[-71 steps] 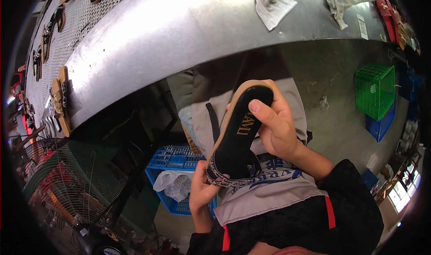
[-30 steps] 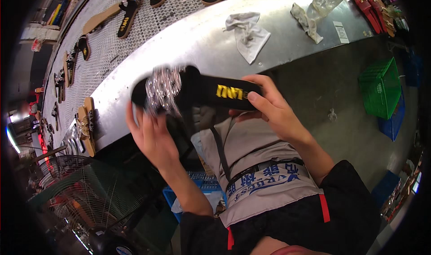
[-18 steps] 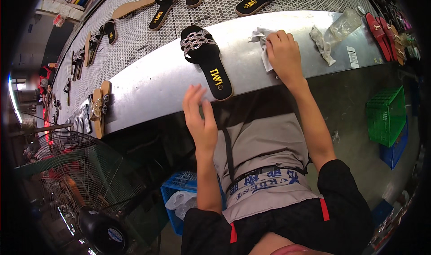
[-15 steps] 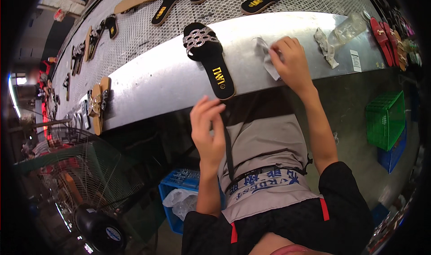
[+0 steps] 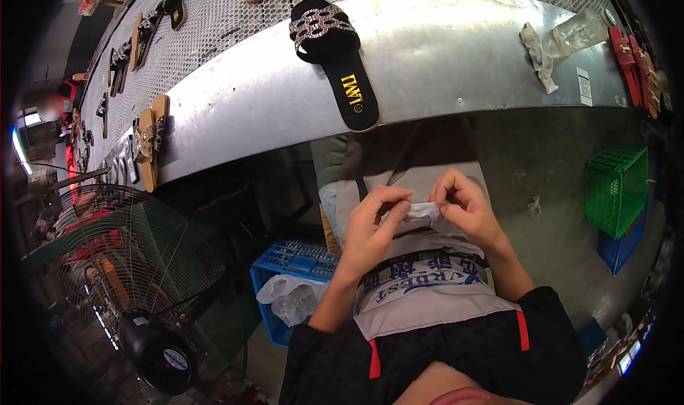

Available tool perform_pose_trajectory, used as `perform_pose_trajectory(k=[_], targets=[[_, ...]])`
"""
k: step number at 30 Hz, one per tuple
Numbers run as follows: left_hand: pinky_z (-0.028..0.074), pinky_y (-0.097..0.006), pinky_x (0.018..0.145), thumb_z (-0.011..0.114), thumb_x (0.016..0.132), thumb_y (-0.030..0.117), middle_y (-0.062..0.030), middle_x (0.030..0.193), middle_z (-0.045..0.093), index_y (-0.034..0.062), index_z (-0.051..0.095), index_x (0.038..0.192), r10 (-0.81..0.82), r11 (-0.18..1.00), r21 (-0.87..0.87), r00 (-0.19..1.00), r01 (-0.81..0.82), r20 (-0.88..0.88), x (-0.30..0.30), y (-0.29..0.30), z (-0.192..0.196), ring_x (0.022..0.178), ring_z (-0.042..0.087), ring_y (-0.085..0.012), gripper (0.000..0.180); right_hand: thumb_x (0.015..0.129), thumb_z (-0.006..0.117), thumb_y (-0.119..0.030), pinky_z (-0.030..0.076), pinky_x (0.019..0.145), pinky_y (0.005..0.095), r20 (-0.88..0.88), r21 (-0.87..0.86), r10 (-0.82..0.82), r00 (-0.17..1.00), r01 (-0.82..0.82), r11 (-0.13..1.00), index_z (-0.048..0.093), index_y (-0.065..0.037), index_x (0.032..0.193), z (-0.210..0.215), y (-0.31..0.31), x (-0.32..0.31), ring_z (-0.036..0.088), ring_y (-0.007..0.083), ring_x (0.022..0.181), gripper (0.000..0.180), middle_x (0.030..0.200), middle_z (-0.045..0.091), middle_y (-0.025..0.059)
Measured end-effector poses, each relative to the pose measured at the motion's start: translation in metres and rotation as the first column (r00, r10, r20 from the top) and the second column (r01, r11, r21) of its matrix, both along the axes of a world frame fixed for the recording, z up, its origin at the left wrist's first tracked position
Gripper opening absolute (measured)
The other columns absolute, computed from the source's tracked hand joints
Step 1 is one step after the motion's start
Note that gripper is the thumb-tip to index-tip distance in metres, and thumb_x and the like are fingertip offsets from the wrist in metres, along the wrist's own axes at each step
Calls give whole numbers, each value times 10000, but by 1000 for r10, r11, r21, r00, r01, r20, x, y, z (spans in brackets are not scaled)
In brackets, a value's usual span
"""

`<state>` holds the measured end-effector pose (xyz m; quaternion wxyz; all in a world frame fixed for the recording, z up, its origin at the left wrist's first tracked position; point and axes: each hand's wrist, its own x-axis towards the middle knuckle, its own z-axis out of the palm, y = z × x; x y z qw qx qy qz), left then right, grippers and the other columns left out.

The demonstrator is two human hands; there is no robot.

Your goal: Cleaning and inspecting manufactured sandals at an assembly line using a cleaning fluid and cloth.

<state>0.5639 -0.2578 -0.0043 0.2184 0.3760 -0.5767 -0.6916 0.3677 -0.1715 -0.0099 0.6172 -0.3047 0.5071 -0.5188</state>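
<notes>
A small white cloth [image 5: 425,212] is stretched between my two hands, in front of my apron. My left hand [image 5: 372,228] pinches one end with thumb and fingers. At the other end my right hand [image 5: 469,213] is closed on it, and part of it hangs below the fingers. Beyond my hands, a black slide sandal [image 5: 345,77] lies on the metal ledge, its glittering woven strap at the far end. The heel reaches the ledge's near edge, and neither hand touches it.
On the metal ledge [image 5: 242,99], at right, are a crumpled white rag [image 5: 538,59], a clear plastic bottle [image 5: 581,31] and red sandals [image 5: 625,66]. Tan sandals [image 5: 148,148] lie at left. Below stand a fan [image 5: 107,262], a blue crate [image 5: 296,259] and a green crate [image 5: 616,191].
My right hand has taken the white cloth off the ledge and drawn it toward my body. My left hand has come away from the sandal's heel and now grips the cloth too.
</notes>
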Motion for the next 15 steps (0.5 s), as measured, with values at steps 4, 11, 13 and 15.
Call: perform_pose_trajectory(k=[4,11,13,15], targets=[[483,-282,694,629,975,30,-86,923,622,41,656,1200,80,950,-301,996,-84,-28,-10,4,6,840,602,-164,227,922,563,-137,373,773,221,134,-86,19,991,-7,996,533,-37,1054,-1,-8,16,441,79,875,168,970,486,2],[397,-237,615,621,981,-1,-33,844,563,70,654,1225,119,947,-295,992,-128,-49,-7,-3,18,698,489,-89,257,1024,562,-273,361,651,221,421,118,91,902,-154,981,597,-40,970,4,-7,12,436,50,720,242,783,478,-40],[374,-227,603,621,982,-5,-19,834,550,63,639,1223,99,951,-286,992,-118,-81,-11,-6,18,684,466,-68,251,1029,566,-269,361,582,226,547,185,37,836,-164,969,610,-38,958,-1,-3,9,435,46,637,246,722,473,-45],[351,-217,592,621,984,-8,-5,824,537,55,625,1221,75,956,-273,991,-103,-112,-19,-14,18,670,443,-47,245,1016,601,-256,301,449,237,821,77,51,569,-199,977,622,-23,988,-11,1,7,380,44,486,235,650,467,-40]])
